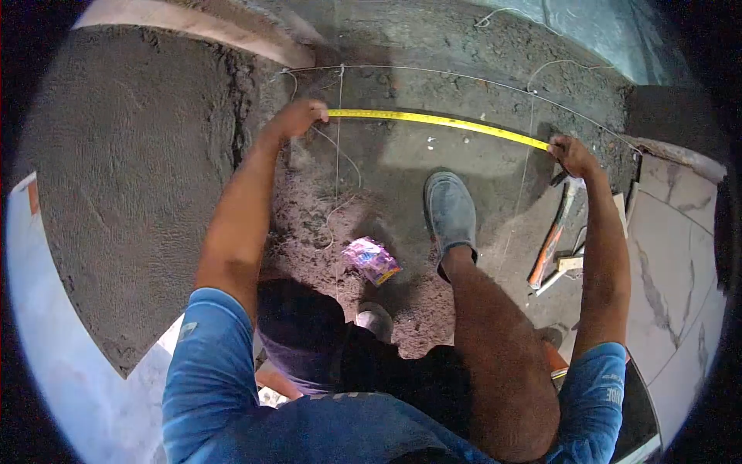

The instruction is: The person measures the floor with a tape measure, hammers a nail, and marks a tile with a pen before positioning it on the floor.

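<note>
A yellow tape measure is stretched taut between my two hands, low over the grey floor. My left hand pinches its left end beside a vertical string. At the other end my right hand is closed on the tape, its case mostly hidden by the fingers. Just beyond the tape a white string line runs across, tied to cross strings. Below my right hand lies a hammer with an orange and black handle.
Wet-looking mortar covers the left side. Marbled tiles lie at the right, near a wooden piece. A purple packet rests by my shoe. Plastic sheeting hangs at the upper right.
</note>
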Demonstrator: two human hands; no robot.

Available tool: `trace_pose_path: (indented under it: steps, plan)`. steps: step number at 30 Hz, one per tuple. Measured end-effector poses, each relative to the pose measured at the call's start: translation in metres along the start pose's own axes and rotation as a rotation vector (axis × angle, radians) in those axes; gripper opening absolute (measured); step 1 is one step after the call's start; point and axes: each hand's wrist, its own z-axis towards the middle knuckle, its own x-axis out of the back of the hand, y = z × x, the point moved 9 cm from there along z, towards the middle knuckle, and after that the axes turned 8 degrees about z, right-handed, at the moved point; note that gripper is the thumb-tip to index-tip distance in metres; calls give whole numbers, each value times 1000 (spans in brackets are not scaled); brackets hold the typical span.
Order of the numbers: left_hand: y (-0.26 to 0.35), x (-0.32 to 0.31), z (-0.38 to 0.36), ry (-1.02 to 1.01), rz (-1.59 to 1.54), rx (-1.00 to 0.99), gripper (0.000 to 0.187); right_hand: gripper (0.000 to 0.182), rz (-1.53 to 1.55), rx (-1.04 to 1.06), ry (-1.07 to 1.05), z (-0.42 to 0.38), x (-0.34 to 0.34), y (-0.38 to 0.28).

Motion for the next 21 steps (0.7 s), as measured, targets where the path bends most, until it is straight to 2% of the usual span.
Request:
trace_pose_path:
  steps: [1, 2, 4, 5, 7, 8, 10, 11, 13, 16, 20, 21]
  plan:
    - [8, 4, 1, 34, 56, -108, 23, 33, -4, -17, 21, 0, 1, 1]
    - [6, 3, 1, 36, 58, -103, 23, 33, -8, -36, 44, -2, 3, 2]
    - [-13, -5, 1, -62, -26, 138, 23, 26, 15, -56, 47, -5, 6, -10]
    - [-14, -6, 1, -62, -26, 138, 23, 26, 20, -87, 33, -2, 4, -3]
    - [-5, 0, 4, 42, 57, -16, 22, 27, 25, -117, 21, -2, 2, -1]
    - [-8, -2, 5, 42, 57, -17, 22, 27, -2, -95, 58, -3, 4, -3]
    - [-10, -7, 0, -87, 11, 181, 25, 27, -30, -75, 95, -6, 5, -5]
    - [-1, -3, 0, -85, 11, 180, 25, 30, -53, -63, 96, -6, 5, -6]
    - [25, 7, 1, 2, 171, 24, 25, 33, -76, -47, 96, -8, 7, -14]
    - [19, 4, 6, 76, 209, 24, 24, 32, -112, -74, 80, -7, 4, -16]
    - [25, 6, 4, 68, 195, -13, 20, 32, -79, -38, 50, -2, 3, -15]
    - [18, 3, 5, 31, 157, 51, 20, 32, -67, -62, 11, -1, 0, -14]
